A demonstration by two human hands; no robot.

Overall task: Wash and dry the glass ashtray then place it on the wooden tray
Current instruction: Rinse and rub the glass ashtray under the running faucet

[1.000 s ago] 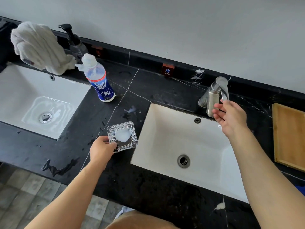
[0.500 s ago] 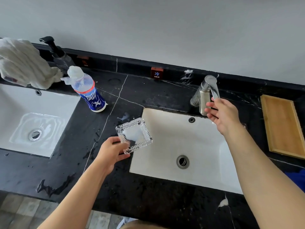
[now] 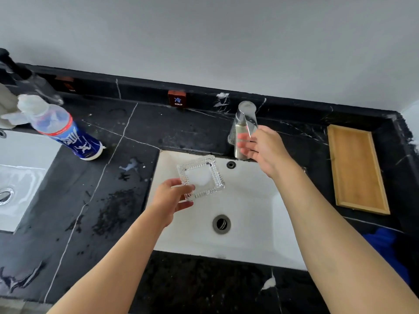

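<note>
The square glass ashtray (image 3: 201, 176), with white foam inside, is held by its near corner in my left hand (image 3: 172, 198) over the left part of the white sink (image 3: 249, 214). My right hand (image 3: 263, 148) rests against the lever of the metal faucet (image 3: 243, 123) at the sink's back edge, fingers around the lever's tip. No water stream is visible. The wooden tray (image 3: 356, 168) lies on the black counter to the right of the sink, with nothing in it.
A blue-labelled detergent bottle (image 3: 65, 132) stands on the wet black counter (image 3: 127, 137) at the left, beside a second sink (image 3: 20, 177) and a white cloth (image 3: 6, 109). A "COLD" tag (image 3: 177, 99) sits on the back ledge. Something blue (image 3: 383, 243) lies at the right edge.
My left hand has carried the ashtray rightward from the counter to over the sink. My right hand has stayed at the faucet lever. The view has shifted right.
</note>
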